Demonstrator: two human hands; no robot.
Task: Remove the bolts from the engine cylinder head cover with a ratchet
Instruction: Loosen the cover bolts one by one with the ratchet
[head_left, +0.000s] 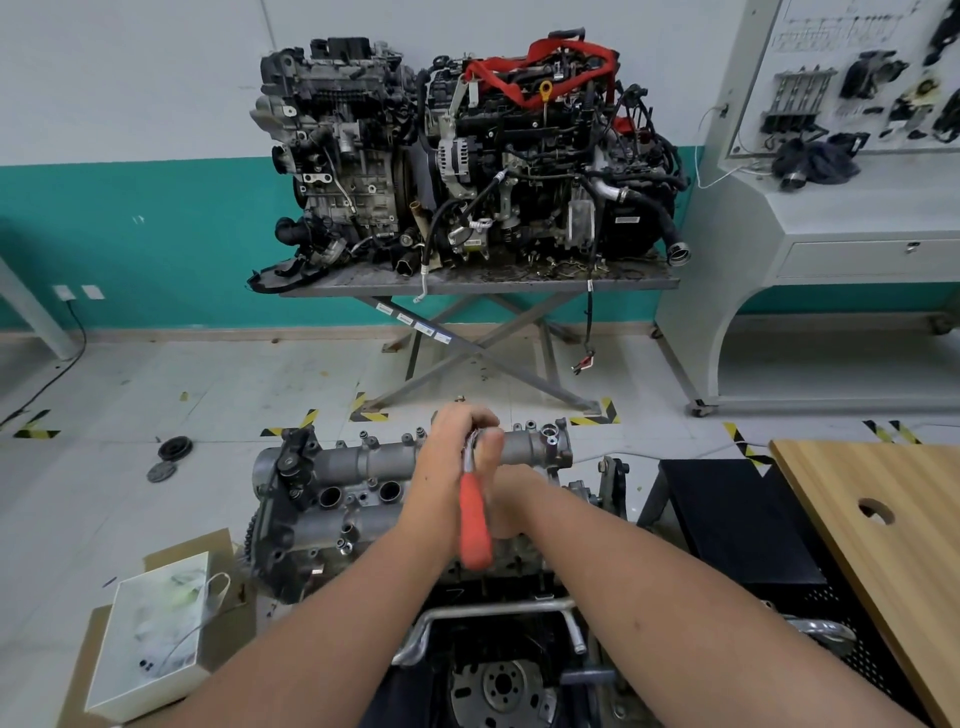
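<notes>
Head cam: my left hand is wrapped over the metal head of the orange-handled ratchet, right on the grey aluminium cylinder head cover. My right hand sits just beside the handle, can't tell if its fingers are gripping.

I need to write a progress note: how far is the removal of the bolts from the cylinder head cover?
Done: cannot tell; no loose bolts show. In hand: the left hand covers the head of the orange-handled metal ratchet at the far edge of the grey cast-metal cylinder head cover; the right hand is by the handle. Left: several small bolts appear to sit in the cover.
</notes>
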